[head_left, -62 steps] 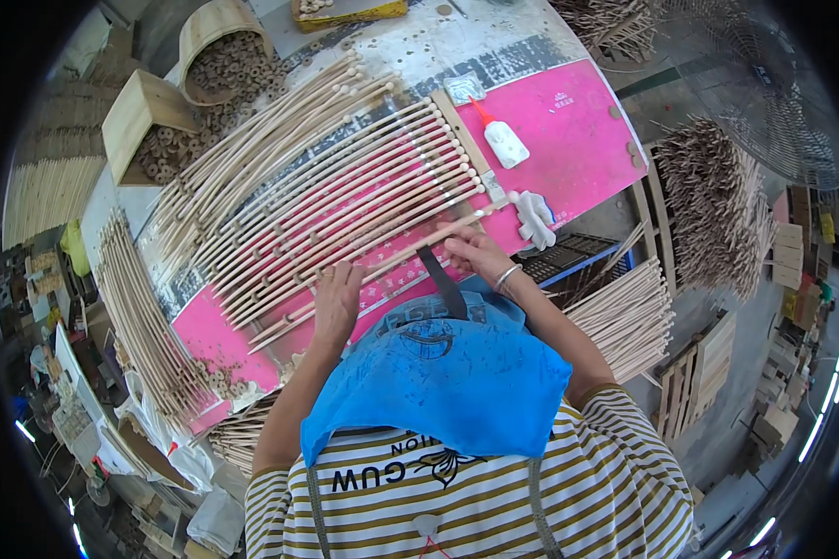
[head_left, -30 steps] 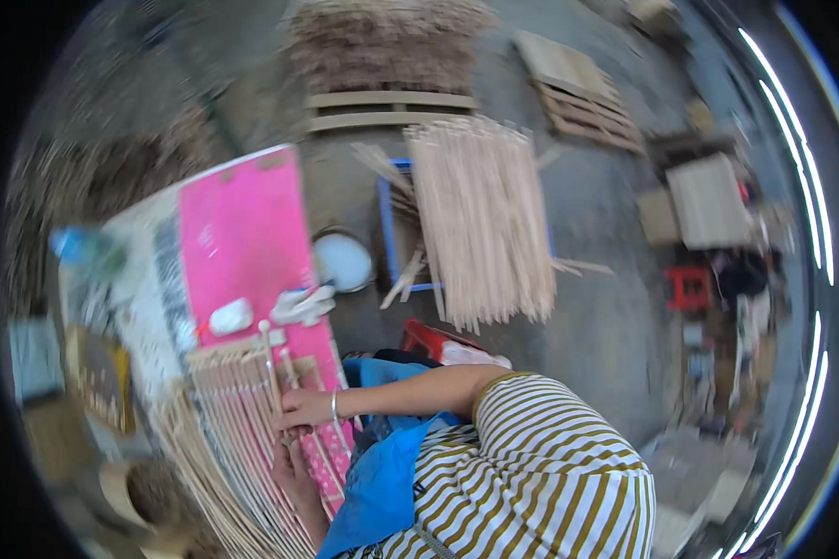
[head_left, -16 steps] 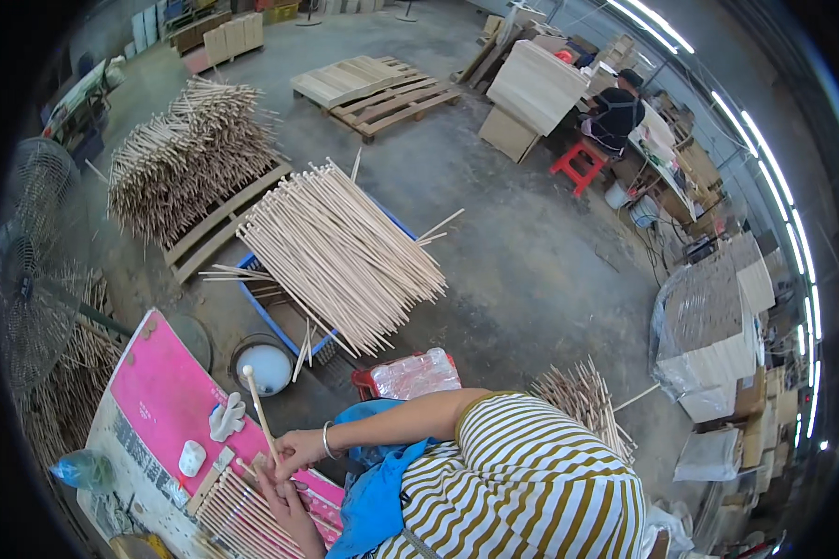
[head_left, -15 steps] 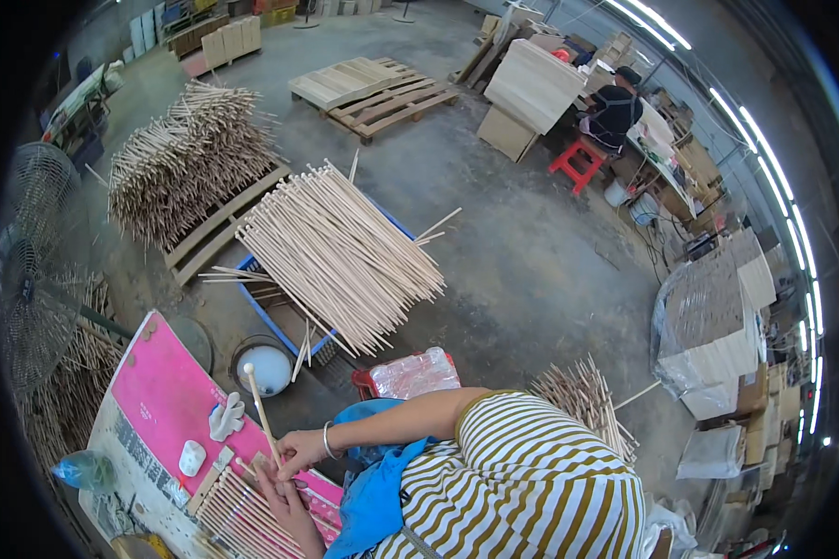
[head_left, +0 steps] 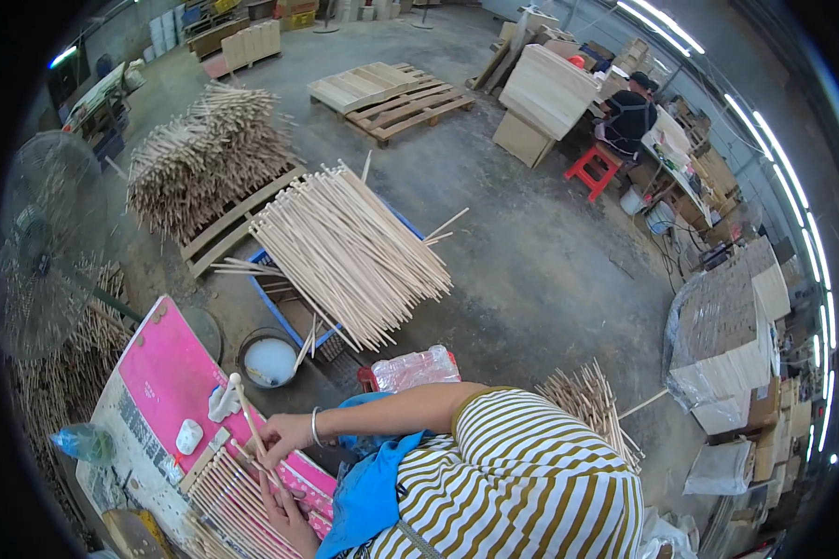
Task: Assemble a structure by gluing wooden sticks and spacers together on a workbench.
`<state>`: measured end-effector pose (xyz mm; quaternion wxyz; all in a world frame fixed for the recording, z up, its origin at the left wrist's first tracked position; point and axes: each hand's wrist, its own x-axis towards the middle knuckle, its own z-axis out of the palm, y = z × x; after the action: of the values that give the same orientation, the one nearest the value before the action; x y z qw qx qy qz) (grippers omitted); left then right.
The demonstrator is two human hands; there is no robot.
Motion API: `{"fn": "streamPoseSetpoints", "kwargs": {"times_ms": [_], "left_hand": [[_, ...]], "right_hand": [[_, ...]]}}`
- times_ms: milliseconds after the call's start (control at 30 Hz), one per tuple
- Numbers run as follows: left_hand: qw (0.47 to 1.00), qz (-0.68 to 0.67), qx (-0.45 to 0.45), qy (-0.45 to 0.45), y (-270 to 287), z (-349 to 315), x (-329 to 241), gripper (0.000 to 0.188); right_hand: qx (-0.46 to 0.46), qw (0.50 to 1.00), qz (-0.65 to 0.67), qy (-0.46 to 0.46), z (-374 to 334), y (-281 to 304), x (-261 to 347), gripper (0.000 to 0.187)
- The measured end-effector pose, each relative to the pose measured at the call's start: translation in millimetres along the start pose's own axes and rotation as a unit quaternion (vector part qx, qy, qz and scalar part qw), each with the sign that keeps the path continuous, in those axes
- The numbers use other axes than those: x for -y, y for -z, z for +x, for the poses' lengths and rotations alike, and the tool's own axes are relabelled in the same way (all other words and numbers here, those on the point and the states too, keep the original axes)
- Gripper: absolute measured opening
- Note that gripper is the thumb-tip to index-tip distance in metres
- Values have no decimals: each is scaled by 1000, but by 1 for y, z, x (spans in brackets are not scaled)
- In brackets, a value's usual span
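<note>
A pale wooden stick with a round knob end (head_left: 243,401) rises steeply from my right hand (head_left: 282,438), whose fingers pinch it and which wears a bracelet on the wrist. Just below, my left hand (head_left: 289,522) is closed around another thin wooden stick (head_left: 252,460), its grip partly hidden. Beside it a row of wooden sticks (head_left: 222,489) lies side by side on a pink-topped worktable (head_left: 168,359). A small white lump (head_left: 188,436) and a white glove (head_left: 224,403) rest on the pink sheet near the knob.
A blue crate (head_left: 275,303) bears a big heap of sticks (head_left: 350,252). Close to the table stand a bucket of white liquid (head_left: 270,361) and a fan (head_left: 42,247). More sticks (head_left: 210,158) are piled on a pallet. A person (head_left: 629,116) sits far right.
My right hand has moved slightly left and up with the knobbed stick, parting a little from my left hand. The whole view has shifted slightly.
</note>
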<state>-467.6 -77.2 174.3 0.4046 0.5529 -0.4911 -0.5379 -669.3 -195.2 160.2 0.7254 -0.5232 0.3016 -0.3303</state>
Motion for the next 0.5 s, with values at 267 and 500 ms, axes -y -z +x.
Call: {"fn": "streamPoseSetpoints", "kwargs": {"times_ms": [267,500], "left_hand": [[994,-4,-95,59,-17,-29,-67,33],[979,-31,-181,92,-8,-71,-92,32]], "right_hand": [[55,997,46,-39,2,-1,62,30],[142,978,84,-126,27,-31,73,32]]}}
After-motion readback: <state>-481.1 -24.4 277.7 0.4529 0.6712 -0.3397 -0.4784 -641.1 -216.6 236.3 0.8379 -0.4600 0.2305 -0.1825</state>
